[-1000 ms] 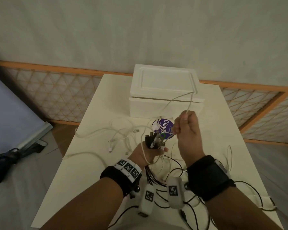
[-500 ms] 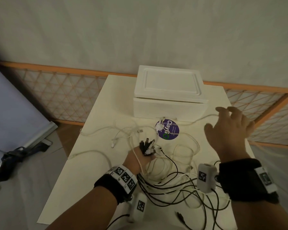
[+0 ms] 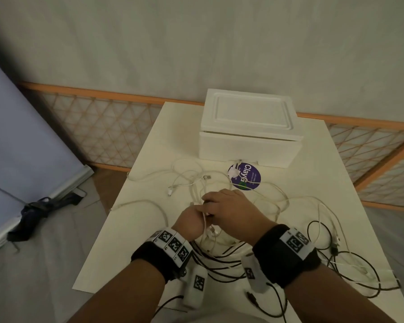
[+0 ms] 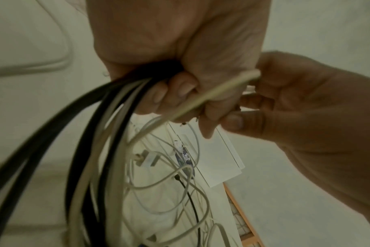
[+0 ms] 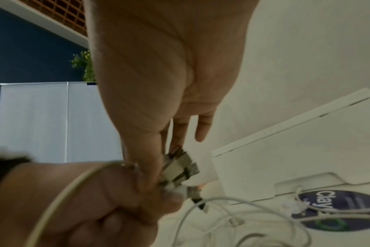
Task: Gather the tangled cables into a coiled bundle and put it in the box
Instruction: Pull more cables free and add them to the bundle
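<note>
The table carries the white box at its far end, lid still on (it will have to come off, I judge). Most cables lie loose across the tabletop, black and white, so gathering looks barely half done. The left hand has its fingers curled tight round a bunch of cables. The right hand, touching it, pinches a white plug end between fingertips, adding it to the bunch.
</note>
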A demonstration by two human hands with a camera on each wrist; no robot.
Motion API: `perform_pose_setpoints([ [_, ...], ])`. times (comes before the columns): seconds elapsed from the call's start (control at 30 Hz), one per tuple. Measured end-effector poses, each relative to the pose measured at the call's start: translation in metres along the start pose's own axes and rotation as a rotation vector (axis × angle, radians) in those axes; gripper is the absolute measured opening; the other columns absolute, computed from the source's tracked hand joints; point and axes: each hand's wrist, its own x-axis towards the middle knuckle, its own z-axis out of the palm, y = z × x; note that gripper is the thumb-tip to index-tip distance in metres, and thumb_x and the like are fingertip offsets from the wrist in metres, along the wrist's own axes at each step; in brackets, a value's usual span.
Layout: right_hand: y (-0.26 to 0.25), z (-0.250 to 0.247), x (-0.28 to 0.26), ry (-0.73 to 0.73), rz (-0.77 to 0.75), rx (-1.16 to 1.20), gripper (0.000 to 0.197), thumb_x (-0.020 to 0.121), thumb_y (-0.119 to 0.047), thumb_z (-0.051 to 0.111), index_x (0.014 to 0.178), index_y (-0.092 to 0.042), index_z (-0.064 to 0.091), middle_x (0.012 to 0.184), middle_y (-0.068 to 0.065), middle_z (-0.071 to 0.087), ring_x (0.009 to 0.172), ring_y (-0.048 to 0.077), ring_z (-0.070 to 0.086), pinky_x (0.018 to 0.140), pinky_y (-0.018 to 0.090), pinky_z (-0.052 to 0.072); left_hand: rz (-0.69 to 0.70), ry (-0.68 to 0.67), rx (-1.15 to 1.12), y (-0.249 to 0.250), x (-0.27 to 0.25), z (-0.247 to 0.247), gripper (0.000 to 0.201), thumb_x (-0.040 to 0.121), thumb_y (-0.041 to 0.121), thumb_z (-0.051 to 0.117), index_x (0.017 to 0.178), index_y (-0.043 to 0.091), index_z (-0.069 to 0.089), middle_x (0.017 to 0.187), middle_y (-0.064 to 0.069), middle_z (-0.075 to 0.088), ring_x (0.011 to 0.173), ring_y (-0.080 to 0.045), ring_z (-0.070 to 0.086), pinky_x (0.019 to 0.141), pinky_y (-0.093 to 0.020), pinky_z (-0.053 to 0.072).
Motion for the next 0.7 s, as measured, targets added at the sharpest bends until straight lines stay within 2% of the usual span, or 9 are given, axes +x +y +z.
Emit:
perform_pose_setpoints([
  [0.03, 0.006, -0.002, 0.0, 0.015, -0.05, 0.029, 0.031, 0.071, -0.021, 0.07, 0.099, -0.033, 0.07, 0.105, -0.006, 0.068, 0.08, 0.02, 0.064, 0.063, 0.032, 0.05, -0.065, -0.04, 0.013, -0.001, -0.002, 0.001, 0.036, 0.102, 0.026, 0.038, 0.118, 0.001, 0.058, 0.118, -0.018, 0.062, 0.111, -0.028, 0.057, 0.089, -0.027, 0.039],
  [0.1, 0.011, -0.009, -0.002, 0.055, -0.112, 0.07, 0.018, 0.069, -0.021, 0.074, 0.084, -0.03, 0.073, 0.099, -0.005, 0.07, 0.076, 0.021, 0.065, 0.061, 0.032, 0.052, -0.112, -0.091, 0.011, -0.006, -0.003, 0.004, 0.031, 0.099, 0.032, 0.047, 0.093, 0.006, 0.064, 0.094, -0.013, 0.066, 0.09, -0.024, 0.061, 0.07, -0.02, 0.043],
  [0.17, 0.01, -0.012, -0.007, 0.048, -0.102, 0.05, 0.021, 0.07, -0.018, 0.076, 0.084, -0.032, 0.071, 0.11, -0.003, 0.067, 0.086, 0.023, 0.064, 0.067, 0.036, 0.051, -0.175, -0.047, -0.097, -0.008, -0.009, 0.004, 0.026, 0.094, 0.029, 0.056, 0.074, 0.013, 0.06, 0.072, -0.002, 0.059, 0.068, -0.015, 0.055, 0.055, -0.015, 0.038],
  [0.27, 0.007, -0.001, -0.01, -0.011, -0.131, 0.003, 0.038, 0.077, -0.009, 0.067, 0.102, -0.036, 0.061, 0.13, -0.002, 0.056, 0.097, 0.023, 0.056, 0.073, 0.036, 0.048, -0.249, 0.015, -0.163, -0.011, -0.013, 0.004, 0.011, 0.091, 0.01, 0.054, 0.093, 0.003, 0.062, 0.076, -0.002, 0.055, 0.067, -0.016, 0.052, 0.062, -0.025, 0.044],
  [0.3, 0.008, 0.003, -0.01, -0.019, -0.136, -0.007, 0.039, 0.078, -0.009, 0.066, 0.105, -0.036, 0.06, 0.13, -0.003, 0.055, 0.096, 0.023, 0.055, 0.073, 0.036, 0.048, -0.269, 0.022, -0.172, -0.01, -0.014, 0.002, 0.007, 0.09, 0.007, 0.053, 0.088, 0.006, 0.06, 0.073, -0.002, 0.054, 0.063, -0.016, 0.051, 0.06, -0.026, 0.044],
  [0.37, 0.014, 0.005, -0.006, 0.021, -0.142, -0.002, 0.029, 0.079, -0.016, 0.069, 0.102, -0.033, 0.063, 0.121, -0.005, 0.061, 0.092, 0.022, 0.058, 0.071, 0.037, 0.05, -0.306, 0.039, -0.209, -0.006, -0.014, 0.0, 0.016, 0.089, 0.009, 0.053, 0.075, 0.016, 0.054, 0.068, 0.0, 0.053, 0.058, -0.013, 0.05, 0.056, -0.024, 0.044],
  [0.5, 0.025, -0.009, -0.009, 0.113, -0.173, -0.007, 0.008, 0.081, -0.021, 0.064, 0.089, -0.024, 0.066, 0.103, -0.004, 0.067, 0.086, 0.021, 0.061, 0.069, 0.034, 0.05, -0.47, -0.043, -0.433, -0.006, -0.012, 0.002, 0.018, 0.093, 0.025, 0.055, 0.101, 0.01, 0.059, 0.069, -0.002, 0.054, 0.071, -0.028, 0.058, 0.056, -0.024, 0.037],
  [0.57, 0.029, -0.026, -0.015, 0.177, -0.093, 0.056, 0.01, 0.085, -0.021, 0.058, 0.086, -0.016, 0.066, 0.093, 0.001, 0.069, 0.084, 0.022, 0.063, 0.07, 0.032, 0.052, -0.492, -0.047, -0.557, -0.008, -0.016, -0.001, 0.025, 0.086, 0.035, 0.066, 0.08, 0.013, 0.059, 0.056, 0.0, 0.045, 0.049, -0.018, 0.043, 0.047, -0.025, 0.031],
  [0.7, 0.051, -0.056, -0.03, 0.164, 0.192, 0.197, 0.014, 0.094, -0.025, 0.056, 0.089, -0.012, 0.059, 0.077, 0.001, 0.064, 0.073, 0.025, 0.061, 0.062, 0.032, 0.043, -0.551, 0.131, -0.909, -0.015, -0.025, -0.004, 0.022, 0.091, 0.025, 0.062, 0.073, 0.018, 0.051, 0.046, 0.003, 0.034, 0.036, -0.009, 0.024, 0.039, -0.02, 0.022],
])
